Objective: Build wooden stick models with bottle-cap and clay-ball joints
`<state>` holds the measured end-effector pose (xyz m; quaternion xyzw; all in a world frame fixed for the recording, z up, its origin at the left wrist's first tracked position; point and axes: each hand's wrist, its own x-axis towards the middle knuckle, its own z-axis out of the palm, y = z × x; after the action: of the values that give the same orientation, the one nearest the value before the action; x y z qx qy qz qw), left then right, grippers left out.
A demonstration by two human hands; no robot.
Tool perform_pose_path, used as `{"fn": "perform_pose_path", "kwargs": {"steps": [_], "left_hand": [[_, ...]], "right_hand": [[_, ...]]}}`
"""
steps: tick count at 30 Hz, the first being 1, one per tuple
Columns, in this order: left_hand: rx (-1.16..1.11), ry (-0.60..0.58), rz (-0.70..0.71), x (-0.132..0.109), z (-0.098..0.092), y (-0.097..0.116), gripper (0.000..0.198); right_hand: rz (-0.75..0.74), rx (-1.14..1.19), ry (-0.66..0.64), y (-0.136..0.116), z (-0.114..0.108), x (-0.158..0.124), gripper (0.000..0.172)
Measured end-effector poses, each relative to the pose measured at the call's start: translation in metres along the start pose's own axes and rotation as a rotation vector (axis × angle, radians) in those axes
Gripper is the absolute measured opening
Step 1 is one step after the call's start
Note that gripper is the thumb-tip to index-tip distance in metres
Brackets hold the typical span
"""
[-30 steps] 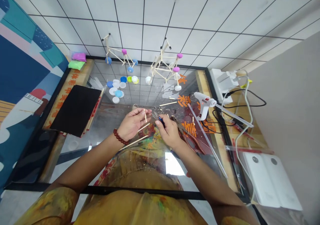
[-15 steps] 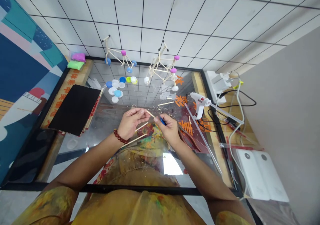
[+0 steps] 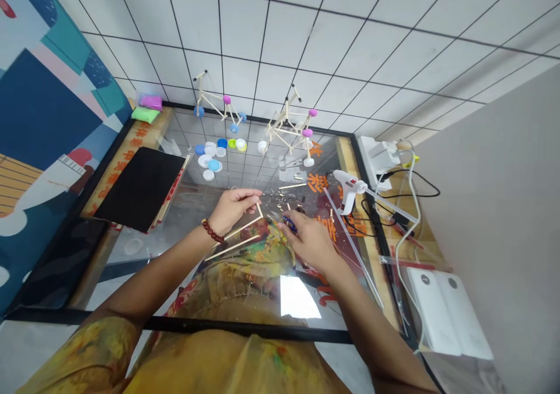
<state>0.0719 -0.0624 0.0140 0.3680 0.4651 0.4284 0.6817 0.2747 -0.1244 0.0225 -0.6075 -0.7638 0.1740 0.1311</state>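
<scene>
My left hand (image 3: 236, 209), with a beaded bracelet at the wrist, pinches a short thin wooden stick (image 3: 259, 208) between thumb and fingers. The stick points down toward the glass tabletop. My right hand (image 3: 312, 239) is closed around a small blue-handled tool (image 3: 289, 224) just to the right; its kind is hard to make out. Apart from each other, the hands sit over the middle of the table. Two longer wooden sticks (image 3: 234, 247) lie below my left hand. Chips of wood (image 3: 284, 199) are scattered beyond the hands.
Two stick models with coloured wheels (image 3: 286, 129) stand at the back. Bottle caps (image 3: 210, 161) lie left of them. A white glue gun (image 3: 349, 190) rests at right, beside a clear rod (image 3: 354, 248) and cables. A black board (image 3: 140, 190) lies on the left.
My right hand has pulled away from the stick, moving right and down with the blue tool. The stick in my left hand has swung to point downward. The view has shifted slightly.
</scene>
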Motion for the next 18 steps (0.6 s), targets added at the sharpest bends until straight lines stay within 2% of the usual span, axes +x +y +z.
{"fn": "perform_pose_path", "kwargs": {"steps": [4,7,11,15,18], "left_hand": [[0.023,-0.047,-0.045,0.000,-0.001,-0.002,0.032],[0.101,-0.096,-0.055,-0.002,0.001,-0.003,0.027],[0.179,-0.131,0.002,-0.008,0.006,-0.006,0.027],[0.226,-0.184,0.041,-0.012,0.009,-0.006,0.023],[0.495,-0.145,0.181,-0.014,0.005,0.001,0.016]], "right_hand": [[-0.034,-0.127,-0.041,-0.007,0.012,-0.019,0.021],[-0.085,-0.089,0.033,-0.012,0.021,-0.024,0.019],[-0.087,0.292,0.164,-0.018,0.025,-0.018,0.021],[0.074,0.742,0.106,-0.020,0.034,-0.005,0.022],[0.206,0.982,0.120,-0.014,0.039,0.002,0.025]]}}
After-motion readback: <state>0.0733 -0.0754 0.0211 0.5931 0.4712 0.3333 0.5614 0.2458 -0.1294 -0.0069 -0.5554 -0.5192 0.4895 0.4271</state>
